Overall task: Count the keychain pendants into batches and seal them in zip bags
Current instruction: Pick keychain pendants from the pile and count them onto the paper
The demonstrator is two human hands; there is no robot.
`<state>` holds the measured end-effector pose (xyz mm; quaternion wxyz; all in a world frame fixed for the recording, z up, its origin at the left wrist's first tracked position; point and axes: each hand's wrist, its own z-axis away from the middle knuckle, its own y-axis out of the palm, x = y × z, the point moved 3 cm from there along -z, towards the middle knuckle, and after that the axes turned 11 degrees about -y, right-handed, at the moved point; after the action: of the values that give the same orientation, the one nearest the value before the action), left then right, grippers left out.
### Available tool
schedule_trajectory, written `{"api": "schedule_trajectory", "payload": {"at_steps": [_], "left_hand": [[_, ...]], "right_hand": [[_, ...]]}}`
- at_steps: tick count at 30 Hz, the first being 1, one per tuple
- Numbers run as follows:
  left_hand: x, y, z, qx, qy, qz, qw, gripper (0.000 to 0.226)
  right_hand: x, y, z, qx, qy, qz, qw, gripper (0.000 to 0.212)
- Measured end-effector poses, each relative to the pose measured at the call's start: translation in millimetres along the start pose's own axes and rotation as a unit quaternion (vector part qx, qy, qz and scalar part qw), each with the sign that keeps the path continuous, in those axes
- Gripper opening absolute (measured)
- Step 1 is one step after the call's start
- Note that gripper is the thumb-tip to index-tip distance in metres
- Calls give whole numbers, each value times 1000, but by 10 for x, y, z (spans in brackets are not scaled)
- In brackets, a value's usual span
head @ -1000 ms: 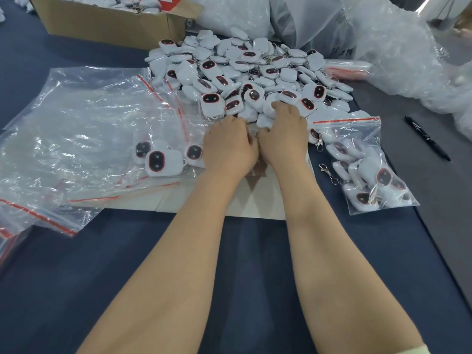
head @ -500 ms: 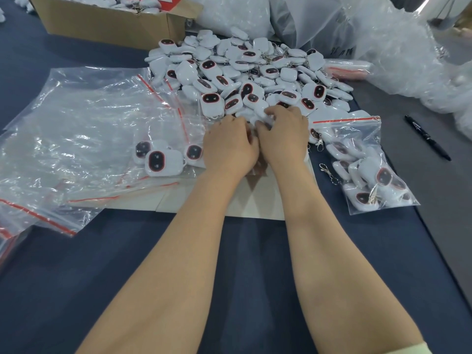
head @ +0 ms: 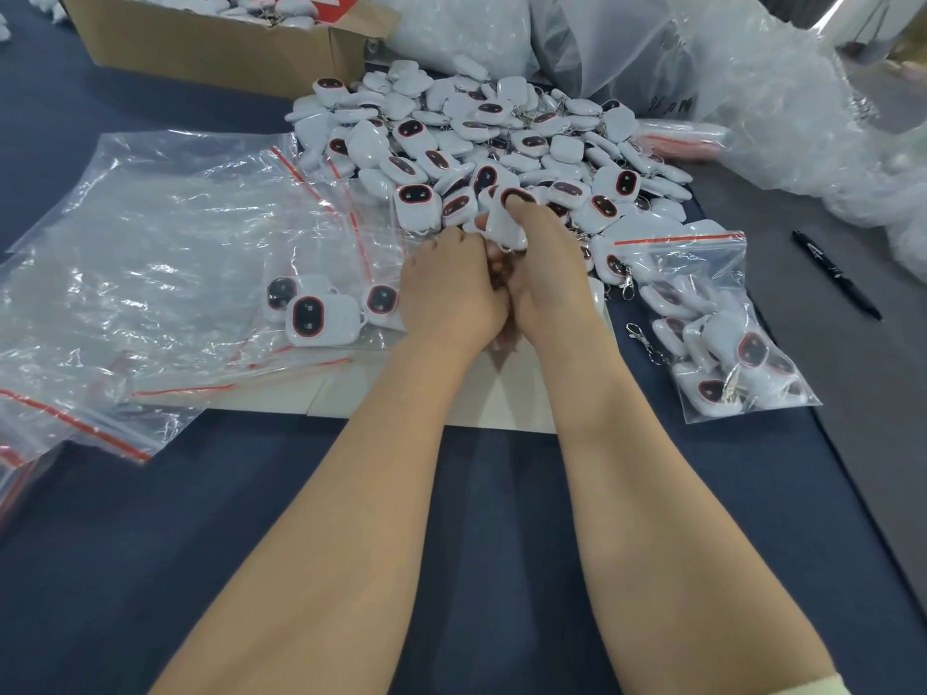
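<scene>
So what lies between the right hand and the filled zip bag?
Head view: between right hand and filled zip bag lie a chained metal clasp on the blue cloth and pendants at the pile's near edge.

Left grip (head: 451, 288) sits knuckles-up, fingers tucked under, and I can't tell what it has. Right grip (head: 547, 273) pinches a white square keychain pendant (head: 504, 228), a fingertip covering part of its dark face. The lower layers of the white pendant heap (head: 501, 137) are buried. The brown cardboard box (head: 210, 52) is chopped by the top edge, and the stack of clear red-striped zip bags (head: 150, 243) runs off the left. The print on the black pen (head: 835, 273) is too small to read.
</scene>
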<state>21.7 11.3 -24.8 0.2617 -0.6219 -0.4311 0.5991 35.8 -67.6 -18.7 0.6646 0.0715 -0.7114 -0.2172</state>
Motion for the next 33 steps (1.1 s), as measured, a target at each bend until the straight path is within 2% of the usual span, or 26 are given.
{"api": "schedule_trajectory", "payload": {"at_steps": [11,21,33], "left_hand": [[-2,-11,-1,-8,-4,13,1000,30],[6,-2,-15,-5,-8,13,1000,29],[-14,-5,-5,5,-16,6,1000,32]], "right_hand": [[-94,-32,-40,68,-74,24,995,11],[-118,-34,-66,42,-46,-10,998,22],[-106,-55,-65,60,-56,5,997,19]]}}
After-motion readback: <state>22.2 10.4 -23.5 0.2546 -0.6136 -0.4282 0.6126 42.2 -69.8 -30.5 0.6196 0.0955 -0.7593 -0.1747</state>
